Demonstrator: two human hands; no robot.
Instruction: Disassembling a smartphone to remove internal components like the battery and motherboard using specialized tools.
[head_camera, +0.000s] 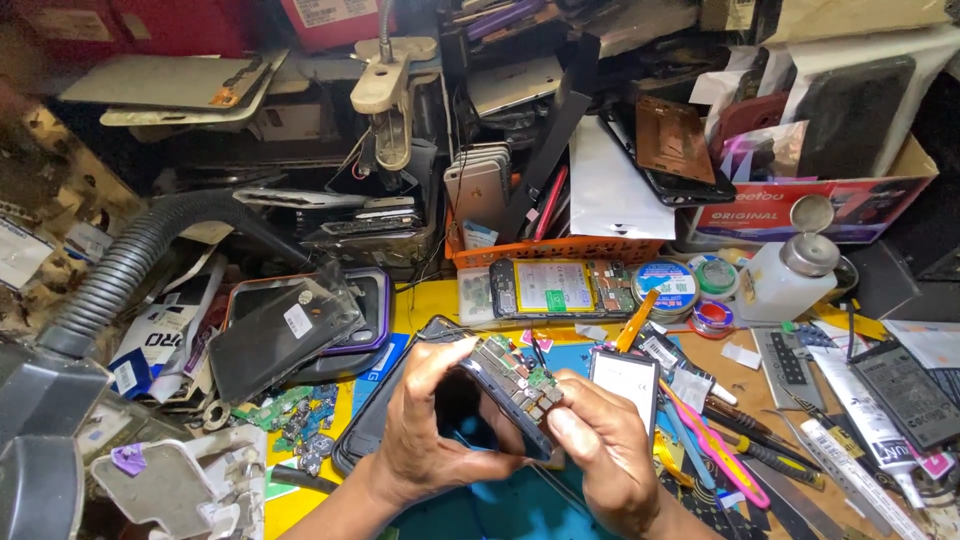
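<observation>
**Opened phone held on edge between both hands**

The left hand (430, 430) is wrapped around the lower part of an opened smartphone (510, 385), fingers curled behind it and thumb across the front. The right hand (605, 450) closes on its upper end, fingertips pinching at the exposed circuit board (520, 375) with its green and metal parts. The phone is tilted, raised above the blue work mat (500, 510).

Taking the phone as landmark: just right of it stands a small battery (625, 380); behind it lies a second opened phone (560, 288) with its back off; further right behind sits a white solvent bottle (785, 275); to the right lie tweezers and pink and yellow pry tools (715, 445); to the left a dark phone case (285, 335).

The step looks like working on the board at the phone's top end. Any further move there would call for a light, exact fingertip grip while the left hand holds the body steady.
</observation>
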